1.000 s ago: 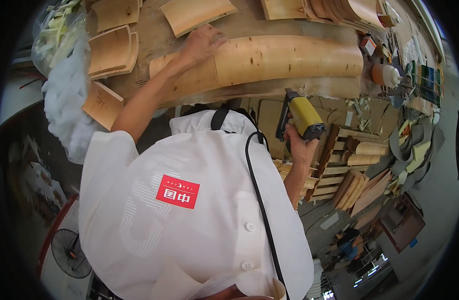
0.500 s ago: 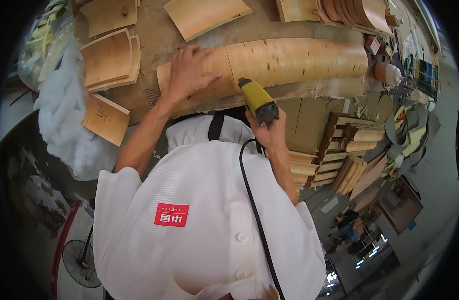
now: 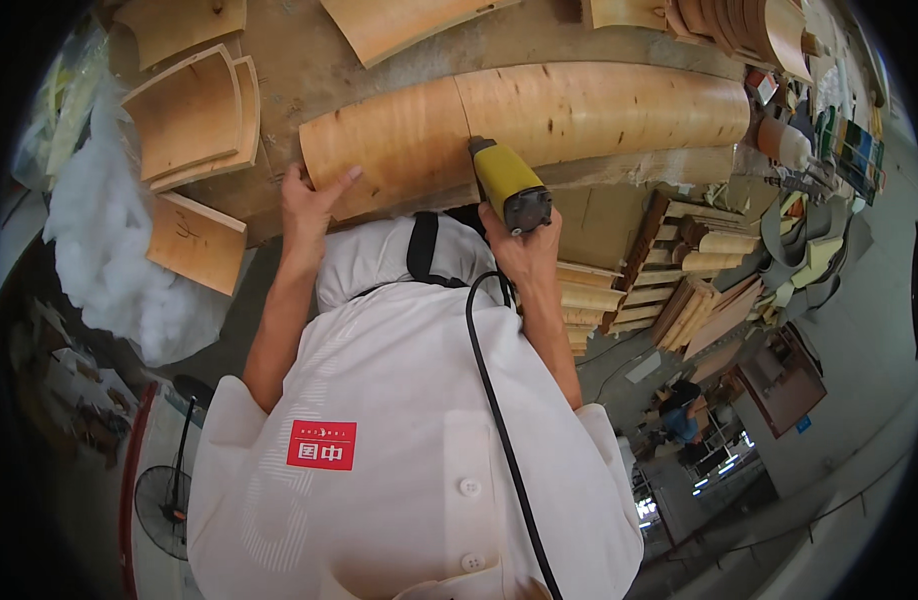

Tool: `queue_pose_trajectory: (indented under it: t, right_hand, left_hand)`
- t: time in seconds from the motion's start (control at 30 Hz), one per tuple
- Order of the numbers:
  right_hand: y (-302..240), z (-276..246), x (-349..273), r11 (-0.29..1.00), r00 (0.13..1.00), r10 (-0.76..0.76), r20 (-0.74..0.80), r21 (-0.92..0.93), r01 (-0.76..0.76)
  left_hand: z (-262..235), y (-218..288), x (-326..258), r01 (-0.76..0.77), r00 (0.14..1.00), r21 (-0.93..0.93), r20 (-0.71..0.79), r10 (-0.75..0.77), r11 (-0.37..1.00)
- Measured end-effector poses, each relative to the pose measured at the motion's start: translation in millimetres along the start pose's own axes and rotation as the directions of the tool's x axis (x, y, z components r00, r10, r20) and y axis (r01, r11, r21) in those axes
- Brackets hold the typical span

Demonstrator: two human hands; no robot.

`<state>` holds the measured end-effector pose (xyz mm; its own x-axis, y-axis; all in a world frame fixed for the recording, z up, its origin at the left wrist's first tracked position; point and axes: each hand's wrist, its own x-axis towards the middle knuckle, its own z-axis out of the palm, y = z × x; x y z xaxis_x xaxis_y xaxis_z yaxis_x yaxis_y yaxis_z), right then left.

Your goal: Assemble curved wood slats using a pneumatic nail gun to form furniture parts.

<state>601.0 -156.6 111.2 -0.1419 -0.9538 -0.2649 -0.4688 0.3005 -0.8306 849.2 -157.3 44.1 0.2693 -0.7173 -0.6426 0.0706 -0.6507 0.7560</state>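
Note:
A curved plywood panel [image 3: 384, 150] lies across the bench, its right edge meeting a longer curved plywood panel [image 3: 599, 112] at a thin seam. My left hand [image 3: 312, 205] grips the near left corner of the shorter panel, thumb on the top face and fingers at the edge. In my right hand [image 3: 524, 240] is a yellow nail gun [image 3: 507, 178] with a dark end cap. Its black nose rests at or just above the near end of the seam. A black hose [image 3: 494, 400] runs from the tool down along my shirt. My right fingers are partly hidden by the tool.
Stacked curved plywood pieces [image 3: 189, 115] and a single marked piece [image 3: 197, 243] sit left, beside white fluffy stuffing [image 3: 129, 240]. More curved pieces [image 3: 724, 30] stand at the far right. A bottle [image 3: 782, 142] is past the panel's right end. Wooden pallets [image 3: 651, 260] stand below right.
My left hand has slid from the top of the shorter panel to its near left corner. The nail gun's nose has come to the seam. The whole view has shifted slightly.

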Motion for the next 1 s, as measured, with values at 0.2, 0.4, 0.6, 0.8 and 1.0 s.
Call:
queue_pose_trajectory:
  t: [0.2,0.4,0.6,0.8,1.0]
  right_hand:
    - [-5,-3,2,1.0,0.999,0.02,0.046,0.019,-0.021]
    - [-3,-3,8,0.998,0.995,0.055,0.082,0.021,-0.057]
    - [-19,-3,14,0.987,0.975,0.161,0.152,-0.031,-0.158]
    - [-18,-3,13,0.971,0.951,0.24,0.198,-0.024,-0.24]
    - [-26,-3,13,0.972,0.954,0.236,0.186,-0.056,-0.23]
  left_hand:
    - [-4,0,10,0.099,0.985,-0.146,0.155,-0.076,0.984]
    - [8,4,8,-0.023,0.99,-0.121,0.138,0.039,0.992]
    - [9,3,8,-0.075,0.988,-0.067,0.133,0.083,0.995]
    - [10,-3,8,-0.135,0.988,0.019,0.076,0.133,0.991]
    - [11,-1,6,-0.108,0.992,0.057,0.064,0.105,0.992]
